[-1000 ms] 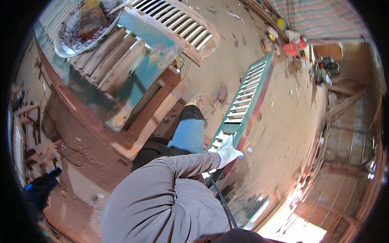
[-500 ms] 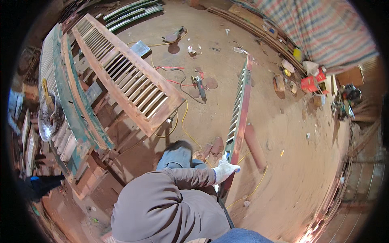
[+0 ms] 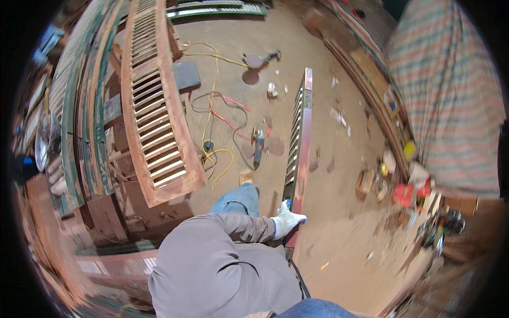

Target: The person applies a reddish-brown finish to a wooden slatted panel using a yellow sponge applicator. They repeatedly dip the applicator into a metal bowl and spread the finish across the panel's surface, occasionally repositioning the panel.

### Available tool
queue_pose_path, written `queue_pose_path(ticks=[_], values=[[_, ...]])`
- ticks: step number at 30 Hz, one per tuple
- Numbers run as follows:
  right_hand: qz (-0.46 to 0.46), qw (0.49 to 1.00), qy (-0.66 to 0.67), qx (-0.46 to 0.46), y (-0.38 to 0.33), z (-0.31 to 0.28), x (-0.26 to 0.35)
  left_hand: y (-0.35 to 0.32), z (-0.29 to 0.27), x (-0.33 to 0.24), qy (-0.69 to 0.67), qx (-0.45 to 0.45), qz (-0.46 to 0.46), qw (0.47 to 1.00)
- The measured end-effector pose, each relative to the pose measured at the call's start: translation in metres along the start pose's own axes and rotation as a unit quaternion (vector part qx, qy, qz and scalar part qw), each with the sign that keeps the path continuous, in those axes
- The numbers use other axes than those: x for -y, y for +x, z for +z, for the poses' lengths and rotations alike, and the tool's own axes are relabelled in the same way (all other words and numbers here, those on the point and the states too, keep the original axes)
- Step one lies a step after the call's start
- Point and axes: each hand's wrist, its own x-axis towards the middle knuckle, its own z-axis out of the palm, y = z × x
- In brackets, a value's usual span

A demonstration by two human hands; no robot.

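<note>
Grasping the panel (image 3: 303,153) near one end, left hand (image 3: 288,219) now shows it more edge-on than a second ago, suggesting edge-up carrying; right hand unseen.

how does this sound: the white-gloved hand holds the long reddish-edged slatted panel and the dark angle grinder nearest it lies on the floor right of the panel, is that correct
Wrong side: in the head view, that dark angle grinder lies on the floor left of the long reddish-edged slatted panel, which the white-gloved hand does hold.
</note>
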Motion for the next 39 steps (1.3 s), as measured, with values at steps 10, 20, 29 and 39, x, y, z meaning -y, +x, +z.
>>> queue_pose_path(ticks=[10,20,29,39], values=[[-0.112,0.983,-0.146,0.010,0.201,-0.211,0.042,0.103,-0.019,-0.197,-0.016,-0.095,0.065,0.993],[-0.239,0.927,-0.286,0.032,0.457,-0.378,0.105,0.233,-0.014,-0.384,-0.335,-0.223,0.056,0.914],[-0.346,0.861,-0.365,0.074,0.611,-0.519,0.161,0.175,-0.031,-0.545,-0.422,-0.319,0.060,0.847],[-0.622,0.656,-0.403,0.146,0.684,-0.580,0.422,0.168,-0.097,-0.561,-0.683,-0.374,0.298,0.552]])
